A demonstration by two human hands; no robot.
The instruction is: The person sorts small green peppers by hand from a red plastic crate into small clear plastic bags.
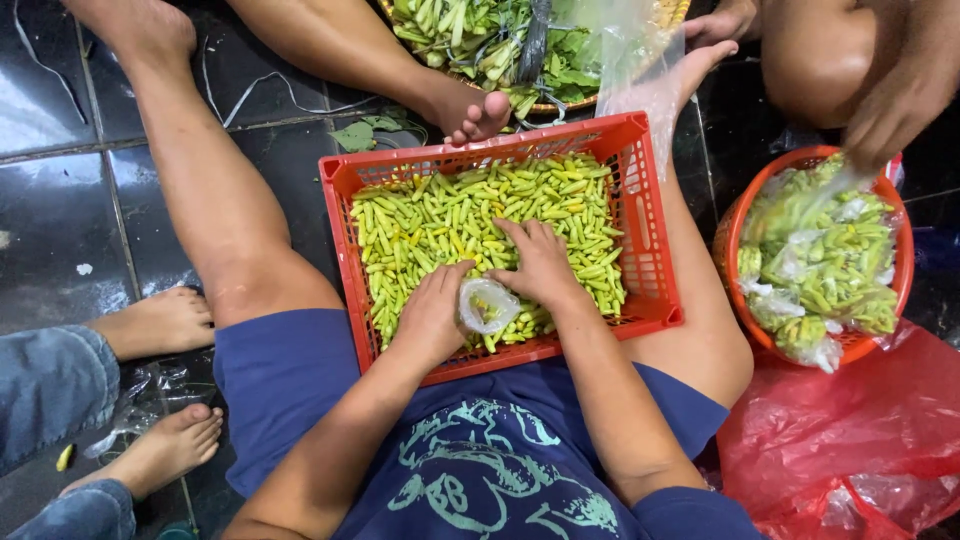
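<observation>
**Down among the chillies: both hands in the crate**

Closest in, a blue shirt and blue shorts fill the lower frame, with the red crate (640,200) resting across the person's lap. The left hand (432,312) grips the mouth of a small clear plastic bag (487,304), fingers curled around its edge. The right hand (540,262) lies just beside it, palm down and fingers spread on the heap of green chillies (450,215) that fills the crate; whether it has gathered any beneath the palm cannot be told. The bag sits at the crate's near edge, between the two hands, touching both.

To the right stands a round orange basket (730,245) full of bagged chillies (820,265), with a red plastic sheet (850,430) below it. Another person's hand (890,110) reaches over that basket. Farther off, beyond the crate, a woven tray (670,12) holds more green pods and leaves on the dark tiled floor (60,200).
</observation>
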